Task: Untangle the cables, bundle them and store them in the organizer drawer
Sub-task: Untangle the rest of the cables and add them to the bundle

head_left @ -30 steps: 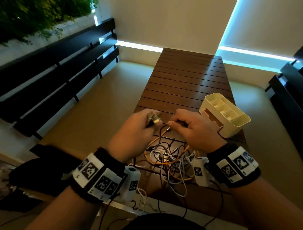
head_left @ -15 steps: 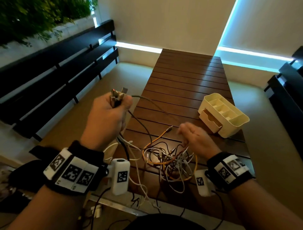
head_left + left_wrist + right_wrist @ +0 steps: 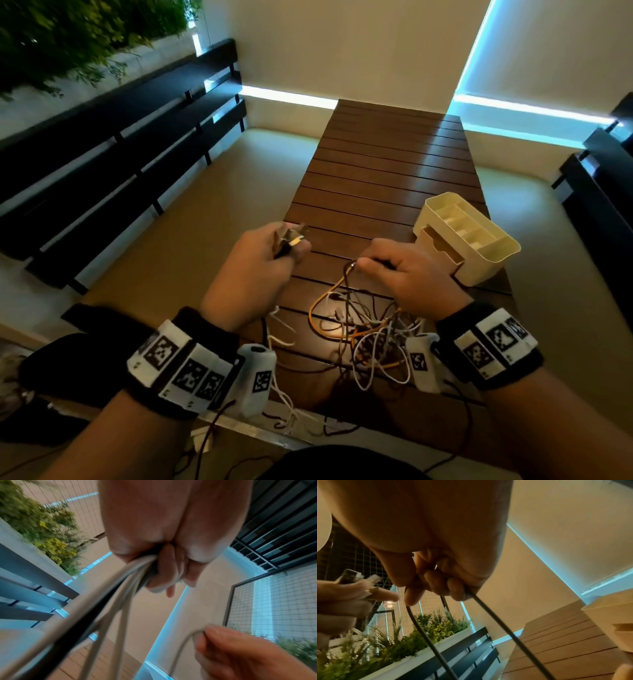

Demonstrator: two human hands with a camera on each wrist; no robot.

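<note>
A tangle of white, black and orange cables [image 3: 368,334] lies on the near end of the brown slatted table [image 3: 387,171]. My left hand [image 3: 270,257] grips a bunch of cable ends, with several plugs [image 3: 291,240] sticking out above the fist; the left wrist view shows white and black cables [image 3: 120,588] running down from that hand [image 3: 164,568]. My right hand [image 3: 400,270] holds a dark cable [image 3: 423,628] that loops through its curled fingers [image 3: 452,586]. The cream organizer [image 3: 469,236] stands just right of that hand, its small drawer [image 3: 436,245] pulled partly out.
A dark slatted bench [image 3: 120,154] runs along the left, with green plants [image 3: 68,37] behind it. Another dark bench [image 3: 603,178] stands at the right. The far half of the table holds nothing. Some white cable strands [image 3: 284,407] hang over the near table edge.
My left hand has come back down and to the right with its bunch of plugs, close to the right hand. The right hand has closed on a dark cable.
</note>
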